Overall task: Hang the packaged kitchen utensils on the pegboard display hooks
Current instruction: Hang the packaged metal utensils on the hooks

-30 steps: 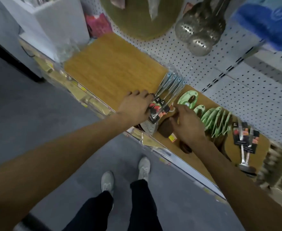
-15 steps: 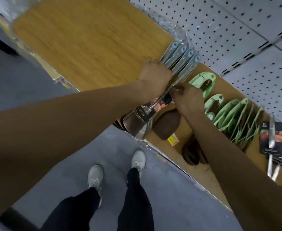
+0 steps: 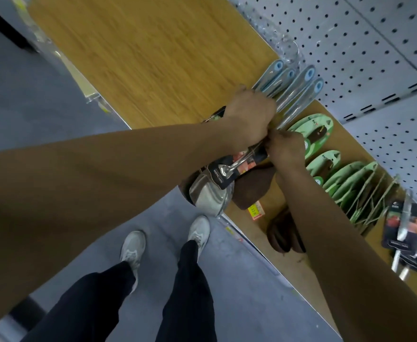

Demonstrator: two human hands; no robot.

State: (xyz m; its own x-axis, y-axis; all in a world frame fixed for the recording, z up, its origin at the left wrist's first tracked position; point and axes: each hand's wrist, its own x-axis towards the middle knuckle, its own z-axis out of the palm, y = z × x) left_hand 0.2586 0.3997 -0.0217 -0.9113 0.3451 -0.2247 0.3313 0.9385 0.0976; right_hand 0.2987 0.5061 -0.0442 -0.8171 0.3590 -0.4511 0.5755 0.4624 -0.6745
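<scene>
Up close, the left hand (image 3: 248,119) grips the bunched packaged utensils (image 3: 223,172) by their handles — the right hand (image 3: 286,150) pinches the card just beside those fingers, under the pegboard (image 3: 350,45)

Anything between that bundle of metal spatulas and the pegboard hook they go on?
I cannot make out the hook itself. The left hand grips the spatulas and the right hand pinches them at their card. Their blue-tipped handles point at the pegboard, and only a clear plastic piece shows between.
</scene>
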